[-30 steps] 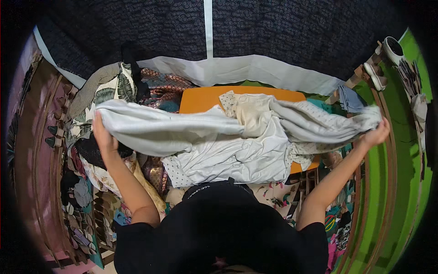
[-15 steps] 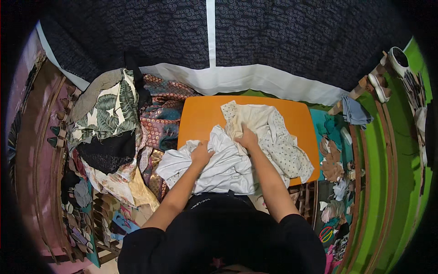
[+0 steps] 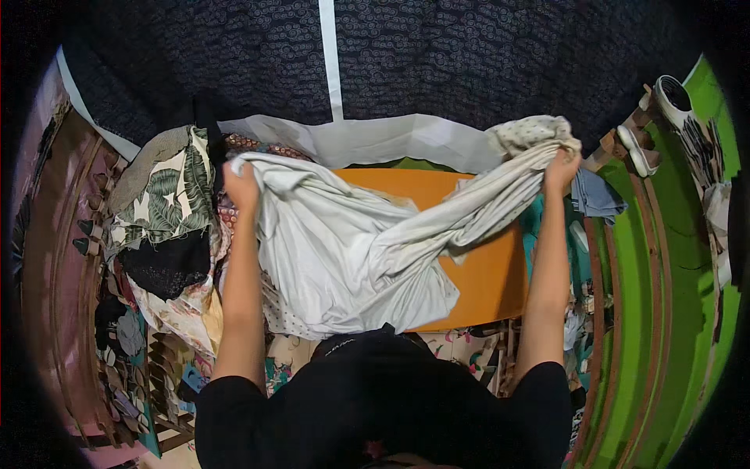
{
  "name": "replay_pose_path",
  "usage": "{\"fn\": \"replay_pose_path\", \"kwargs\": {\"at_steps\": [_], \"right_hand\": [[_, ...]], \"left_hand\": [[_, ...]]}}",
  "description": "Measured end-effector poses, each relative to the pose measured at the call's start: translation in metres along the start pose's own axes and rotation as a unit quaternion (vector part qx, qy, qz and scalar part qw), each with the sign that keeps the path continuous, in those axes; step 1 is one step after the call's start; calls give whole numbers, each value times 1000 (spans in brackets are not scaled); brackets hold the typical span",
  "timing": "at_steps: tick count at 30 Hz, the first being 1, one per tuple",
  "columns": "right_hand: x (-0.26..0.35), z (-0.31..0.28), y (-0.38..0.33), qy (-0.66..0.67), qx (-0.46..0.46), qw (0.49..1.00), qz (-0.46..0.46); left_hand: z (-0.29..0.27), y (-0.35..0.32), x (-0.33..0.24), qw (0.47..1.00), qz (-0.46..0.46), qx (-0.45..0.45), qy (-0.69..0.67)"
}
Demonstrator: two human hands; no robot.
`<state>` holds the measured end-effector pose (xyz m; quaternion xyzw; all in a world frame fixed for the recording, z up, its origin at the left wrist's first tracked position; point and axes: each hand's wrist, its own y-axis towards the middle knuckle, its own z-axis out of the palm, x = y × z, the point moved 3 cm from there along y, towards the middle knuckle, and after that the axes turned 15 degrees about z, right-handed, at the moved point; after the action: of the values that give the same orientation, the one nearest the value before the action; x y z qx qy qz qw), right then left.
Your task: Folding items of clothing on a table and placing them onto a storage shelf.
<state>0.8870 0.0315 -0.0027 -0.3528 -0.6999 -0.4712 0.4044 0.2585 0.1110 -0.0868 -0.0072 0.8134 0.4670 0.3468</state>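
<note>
A large white cloth (image 3: 320, 242), with small dark dots showing on parts of it, is stretched between my two hands over an orange table (image 3: 492, 281). My left hand (image 3: 242, 187) is closed on its upper left edge. At the far right, my right hand (image 3: 561, 169) grips a bunched, twisted part, and a dotted piece flops over beyond the fist. The middle of the cloth sags in folds toward my body and its lower part hangs at the table's near edge. Whether it is a garment I cannot tell.
A heap of fabrics, with a leaf-print cloth (image 3: 183, 187) and a black cloth (image 3: 168, 270), stands to the left. Racks with shoes (image 3: 637, 150) line both sides. A folded blue-grey cloth (image 3: 598, 195) lies at the right. Dark patterned curtains (image 3: 484, 62) hang behind the table.
Both hands have moved far apart and up from the table's middle, lifting the cloth and spreading it. Before, it lay crumpled on the table, its dotted part to the right.
</note>
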Motion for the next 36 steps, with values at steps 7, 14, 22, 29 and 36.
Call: {"fn": "replay_pose_path", "kwargs": {"at_steps": [7, 14, 22, 29, 36], "right_hand": [[6, -19, 45, 100, -22, 994, -38], [-101, 53, -31, -124, 352, 926, -47], [-96, 18, -48, -567, 393, 724, 9], [-70, 6, -33, -395, 503, 761, 108], [-5, 47, -89, -50, 544, 837, -8]], "left_hand": [[-14, 46, -5, 989, -93, -103, -48], [33, -42, -8, 959, -43, 271, 66], [-47, -75, 23, 879, -115, 386, 257], [-81, -54, -3, 902, -276, 306, -129], [-25, -54, -99, 842, -242, 229, -423]]}}
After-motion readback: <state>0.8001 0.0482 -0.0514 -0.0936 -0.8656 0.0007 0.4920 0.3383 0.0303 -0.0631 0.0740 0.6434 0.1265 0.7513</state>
